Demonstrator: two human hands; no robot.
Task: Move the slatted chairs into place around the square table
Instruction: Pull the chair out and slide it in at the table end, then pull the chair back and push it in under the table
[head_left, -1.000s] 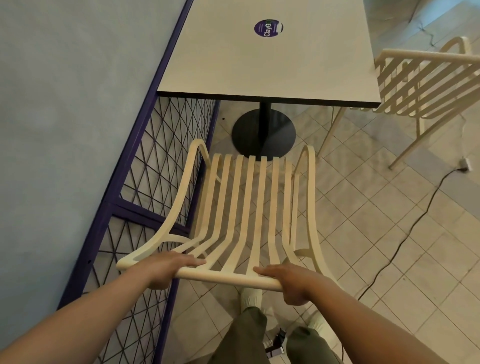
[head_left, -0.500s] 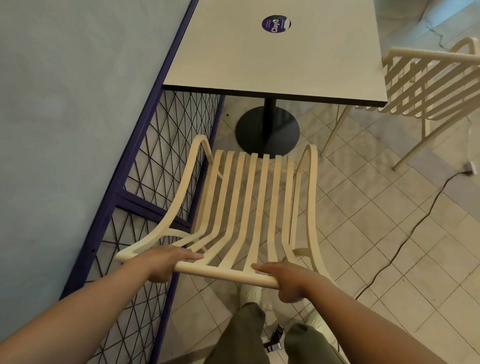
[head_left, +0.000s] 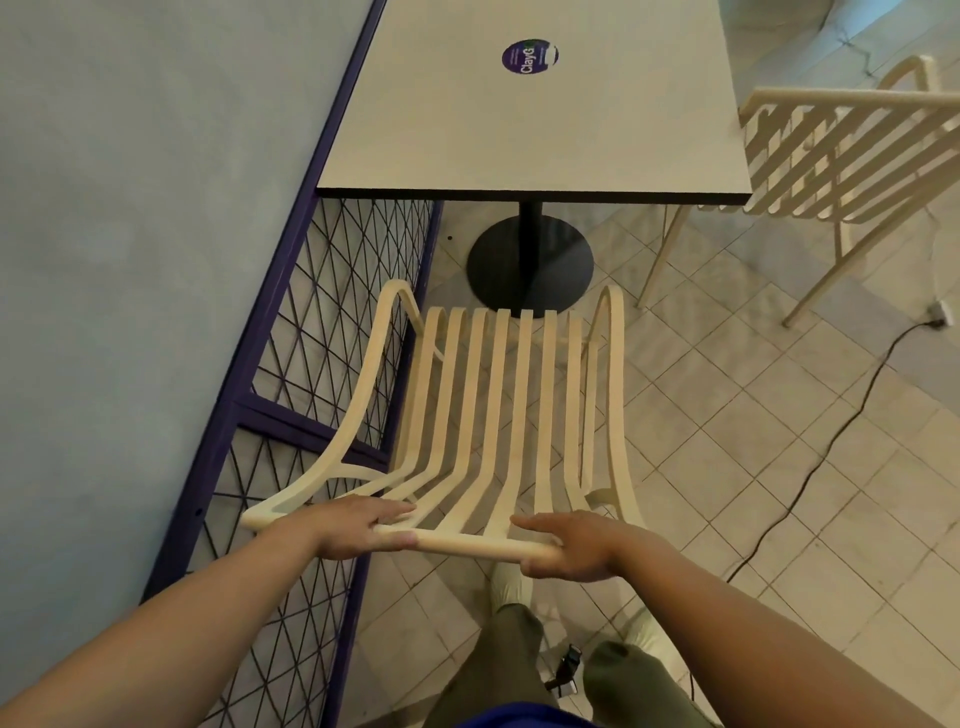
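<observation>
A cream slatted chair stands in front of me, its seat facing the near edge of the square grey table. My left hand grips the left part of its top back rail. My right hand grips the right part of the same rail. The chair's front edge lies just short of the table's black round base. A second cream slatted chair stands at the table's right side, angled away from it.
A purple-framed wire mesh fence and a blue wall run close along the left of the chair and table. A black cable crosses the tiled floor on the right. My legs show below the rail.
The chair and both hands have shifted slightly forward and to the right, towards the table. My grip on the rail is unchanged.
</observation>
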